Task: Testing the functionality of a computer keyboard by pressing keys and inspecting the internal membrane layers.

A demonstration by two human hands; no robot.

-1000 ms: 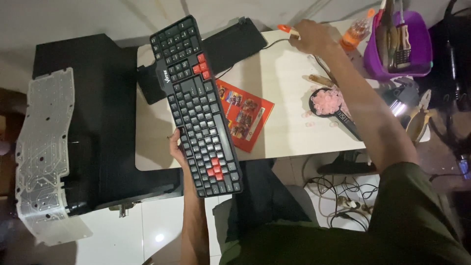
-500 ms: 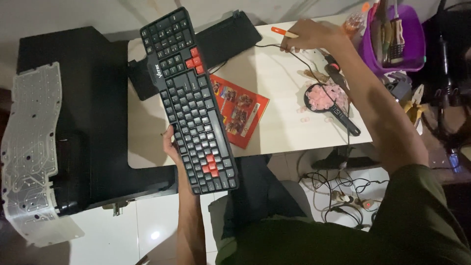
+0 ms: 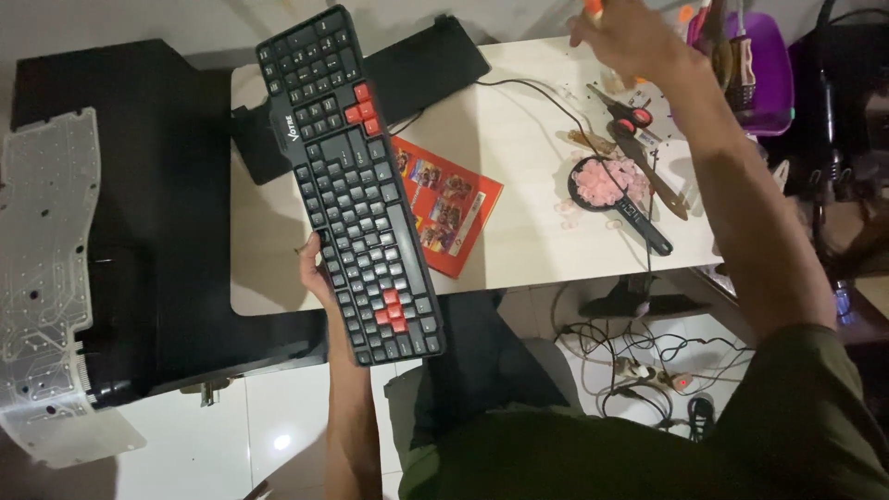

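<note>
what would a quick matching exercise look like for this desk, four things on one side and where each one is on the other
Things:
1. black keyboard
2. orange booklet
3. purple container
4. clear membrane sheet

Places:
A. far right corner of the white table, holding tools
B. far left, lying over the black surface beside the table
C. gripped along its edge by the left hand
D. flat on the table, partly hidden under the keyboard

Pairs: 1-C, 2-D, 3-A, 4-B
</note>
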